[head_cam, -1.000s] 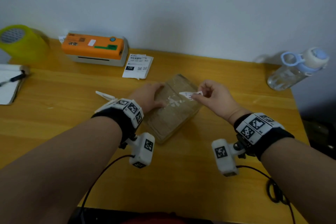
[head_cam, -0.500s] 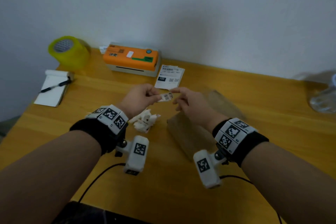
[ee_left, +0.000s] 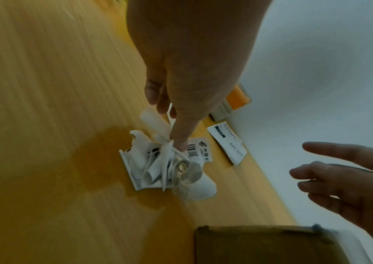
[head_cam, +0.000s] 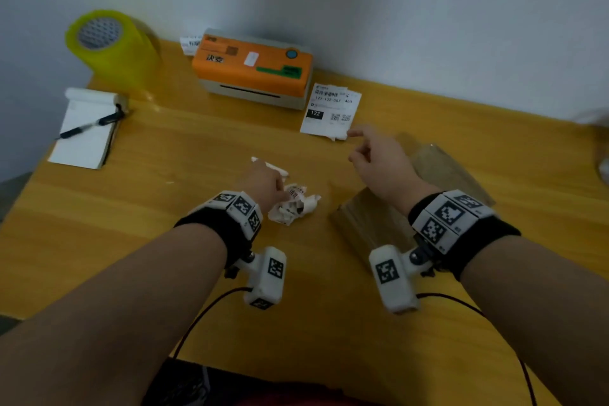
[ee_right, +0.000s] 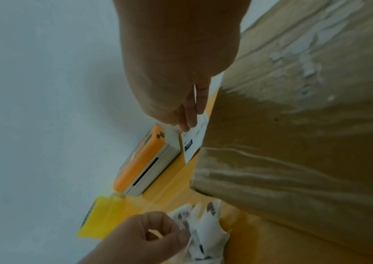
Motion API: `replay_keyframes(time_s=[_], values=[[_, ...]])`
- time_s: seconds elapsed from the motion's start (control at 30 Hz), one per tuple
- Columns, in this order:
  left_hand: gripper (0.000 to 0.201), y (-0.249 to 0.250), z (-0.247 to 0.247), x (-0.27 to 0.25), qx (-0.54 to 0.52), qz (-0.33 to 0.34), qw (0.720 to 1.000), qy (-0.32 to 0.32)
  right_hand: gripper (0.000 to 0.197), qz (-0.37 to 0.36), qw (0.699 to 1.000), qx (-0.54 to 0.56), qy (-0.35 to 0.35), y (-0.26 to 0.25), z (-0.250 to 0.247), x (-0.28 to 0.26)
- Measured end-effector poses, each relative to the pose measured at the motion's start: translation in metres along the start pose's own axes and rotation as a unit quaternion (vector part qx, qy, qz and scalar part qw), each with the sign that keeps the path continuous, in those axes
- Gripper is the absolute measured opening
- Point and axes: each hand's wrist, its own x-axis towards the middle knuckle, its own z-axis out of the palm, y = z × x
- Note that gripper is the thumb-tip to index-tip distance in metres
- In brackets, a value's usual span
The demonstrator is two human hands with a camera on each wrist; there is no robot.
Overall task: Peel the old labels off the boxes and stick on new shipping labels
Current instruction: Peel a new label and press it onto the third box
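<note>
My left hand (head_cam: 280, 190) pinches a torn old label scrap (ee_left: 197, 150) with a barcode and holds it down on the crumpled pile of peeled labels (head_cam: 293, 208) on the table. Over the table my right hand (head_cam: 357, 143) hovers with relaxed fingers and holds nothing. It is just in front of the new shipping labels (head_cam: 329, 110). The brown cardboard box (head_cam: 438, 168) lies under my right wrist. White label residue (ee_right: 305, 44) shows on its top in the right wrist view.
An orange label printer (head_cam: 253, 67) stands at the back by the wall. A yellow tape roll (head_cam: 108, 43) and a notepad with a pen (head_cam: 85, 132) are at the far left. The wooden table (head_cam: 164, 241) ends close to my body.
Half a second ago both hands pinched the scrap between them. Now my left hand has carried it down to the crumpled pile, and my right hand has let go and moved off to the right.
</note>
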Motion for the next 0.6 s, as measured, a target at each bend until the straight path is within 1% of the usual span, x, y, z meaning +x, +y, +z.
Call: replay_keyframes(time_s=[0.03, 0.07, 0.17, 0.2, 0.23, 0.3, 0.4, 0.43, 0.53, 0.6], values=[[0.028, 0.0, 0.001, 0.002, 0.023, 0.003, 1.0, -0.014, 0.035, 0.003, 1.0, -0.002, 0.003, 0.001, 0.001, 0.001], [0.027, 0.0, 0.0, 0.004, 0.024, 0.004, 0.999, -0.033, 0.034, 0.005, 1.0, -0.002, 0.004, 0.002, 0.002, 0.001], [0.018, -0.002, -0.009, 0.01, 0.022, 0.014, 0.997, -0.079, 0.032, 0.015, 1.0, -0.003, 0.001, 0.001, 0.004, 0.003], [0.017, -0.002, -0.015, 0.011, 0.032, 0.023, 0.995, -0.09, 0.031, 0.021, 1.0, -0.003, -0.001, 0.0, 0.003, 0.005], [0.02, -0.001, -0.023, 0.012, 0.041, 0.033, 0.995, -0.089, 0.031, 0.028, 1.0, -0.006, -0.003, -0.001, 0.001, 0.006], [0.026, 0.002, -0.04, 0.014, 0.042, 0.039, 0.997, -0.057, 0.029, 0.041, 0.999, -0.013, -0.003, -0.002, -0.004, 0.013], [0.022, 0.011, -0.058, 0.03, 0.012, 0.064, 0.998, 0.015, 0.028, 0.057, 0.997, -0.045, 0.004, -0.004, -0.016, 0.03], [0.024, 0.016, -0.061, 0.039, 0.007, 0.079, 0.996, 0.036, 0.027, 0.064, 0.996, -0.056, 0.004, -0.004, -0.021, 0.037], [0.039, 0.032, -0.059, 0.066, 0.021, 0.111, 0.991, 0.065, 0.024, 0.1, 0.992, -0.072, -0.006, 0.0, -0.029, 0.06], [0.048, 0.044, -0.053, 0.084, 0.05, 0.133, 0.988, 0.067, 0.022, 0.117, 0.991, -0.067, -0.001, 0.004, -0.033, 0.077]])
